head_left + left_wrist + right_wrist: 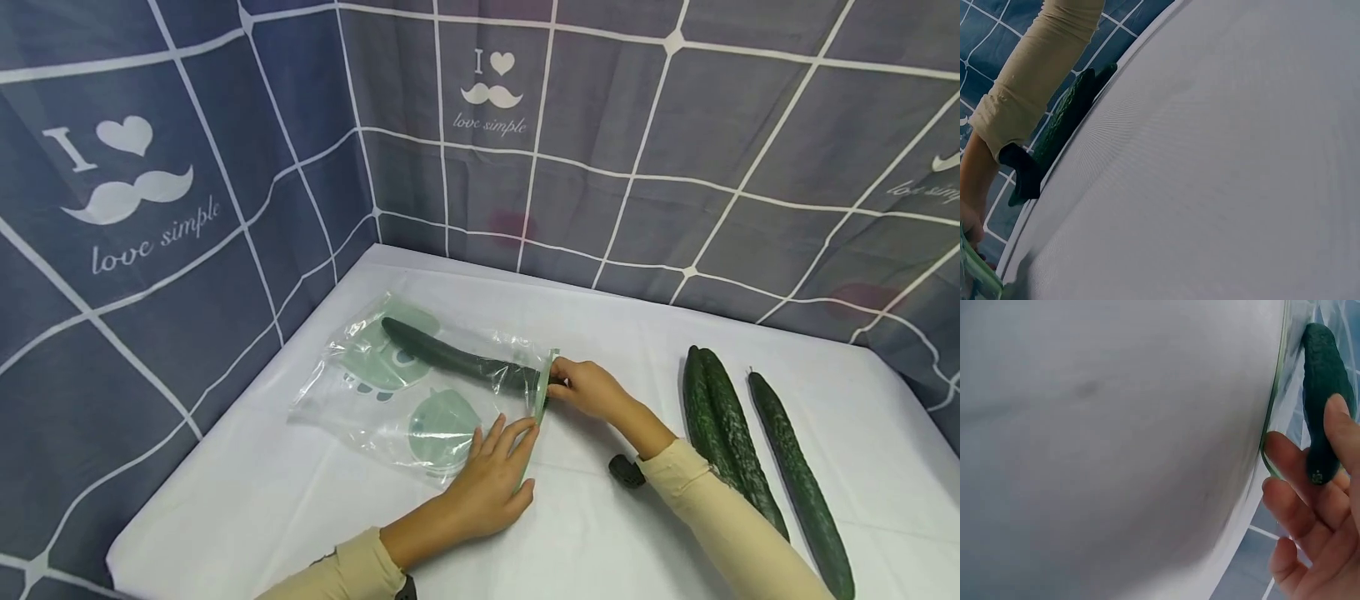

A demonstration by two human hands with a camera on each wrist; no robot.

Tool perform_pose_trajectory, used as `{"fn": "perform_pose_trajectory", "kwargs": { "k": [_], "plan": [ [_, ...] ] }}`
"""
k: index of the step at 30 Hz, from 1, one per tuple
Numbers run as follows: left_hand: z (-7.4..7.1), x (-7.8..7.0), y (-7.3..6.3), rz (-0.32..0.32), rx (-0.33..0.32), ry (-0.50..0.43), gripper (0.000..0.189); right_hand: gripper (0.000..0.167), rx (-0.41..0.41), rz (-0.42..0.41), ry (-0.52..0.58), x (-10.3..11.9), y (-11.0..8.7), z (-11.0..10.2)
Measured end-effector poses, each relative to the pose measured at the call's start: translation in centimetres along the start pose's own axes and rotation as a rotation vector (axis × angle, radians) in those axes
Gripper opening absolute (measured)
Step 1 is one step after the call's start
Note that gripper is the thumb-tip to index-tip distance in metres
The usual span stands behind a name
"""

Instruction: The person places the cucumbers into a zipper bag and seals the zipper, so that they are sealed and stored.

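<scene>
A clear zip bag [457, 417] with green printed figures lies flat, its green-edged opening facing right. Most of a long cucumber [457, 357] is inside it, the near end at the opening. My right hand [588, 390] holds that end; in the right wrist view, the thumb of the hand [1316, 531] lies on the cucumber [1327, 375], with fingers curled beneath and beside the green bag edge [1277, 381]. My left hand [487, 483] rests on the bag's lower corner by the opening, fingers extended. The left wrist view mostly shows cloth, with the bag's green edge [982, 272] at lower left.
Two cucumbers [727, 425] lie side by side to the right, partly behind my right sleeve. A third cucumber [802, 483] lies farther right. Everything is on a white-covered table [600, 317], with a grey-blue checked curtain [585, 125] behind and at the left.
</scene>
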State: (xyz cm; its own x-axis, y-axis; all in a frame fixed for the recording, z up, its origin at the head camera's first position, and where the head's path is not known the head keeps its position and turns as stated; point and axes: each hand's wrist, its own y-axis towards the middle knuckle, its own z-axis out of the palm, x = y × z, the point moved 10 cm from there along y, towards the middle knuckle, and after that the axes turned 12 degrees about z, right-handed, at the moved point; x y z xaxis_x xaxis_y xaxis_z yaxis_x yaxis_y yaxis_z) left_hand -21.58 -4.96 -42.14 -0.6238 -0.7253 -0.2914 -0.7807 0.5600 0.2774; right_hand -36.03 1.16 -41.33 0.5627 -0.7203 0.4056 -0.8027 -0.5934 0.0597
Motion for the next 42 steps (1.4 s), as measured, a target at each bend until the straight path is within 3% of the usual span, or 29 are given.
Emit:
{"fn": "perform_pose_trajectory", "kwargs": {
  "k": [4, 9, 21, 29, 35, 42],
  "plan": [
    [0.0, -0.1, 0.1, 0.006, -0.013, 0.015, 0.061, 0.021, -0.09, 0.057, -0.044, 0.2, 0.5, -0.5],
    [-0.2, -0.1, 0.1, 0.01, -0.011, 0.021, 0.062, 0.032, -0.139, 0.134, -0.1, 0.6, 1.0, -0.5],
    [-0.1, -0.1, -0.1, 0.007, -0.012, 0.001, 0.061, 0.046, -0.171, 0.26, -0.23, 1.5, 1.5, -0.3],
    [0.0, 0.0, -0.3, -0.004, -0.007, -0.003, 0.062, 0.025, -0.112, 0.3, -0.146, 0.7, 1.0, -0.3],
    [-0.2, 0.0, -0.4, -0.007, -0.008, -0.01, 0.061, 0.015, -0.05, 0.271, -0.078, 0.1, 0.3, 0.2],
    [-0.4, -0.1, -0.6, -0.018, 0.006, 0.029, 0.058, 0.013, -0.095, 0.239, -0.077, 0.1, 0.0, -0.1]
  ]
}}
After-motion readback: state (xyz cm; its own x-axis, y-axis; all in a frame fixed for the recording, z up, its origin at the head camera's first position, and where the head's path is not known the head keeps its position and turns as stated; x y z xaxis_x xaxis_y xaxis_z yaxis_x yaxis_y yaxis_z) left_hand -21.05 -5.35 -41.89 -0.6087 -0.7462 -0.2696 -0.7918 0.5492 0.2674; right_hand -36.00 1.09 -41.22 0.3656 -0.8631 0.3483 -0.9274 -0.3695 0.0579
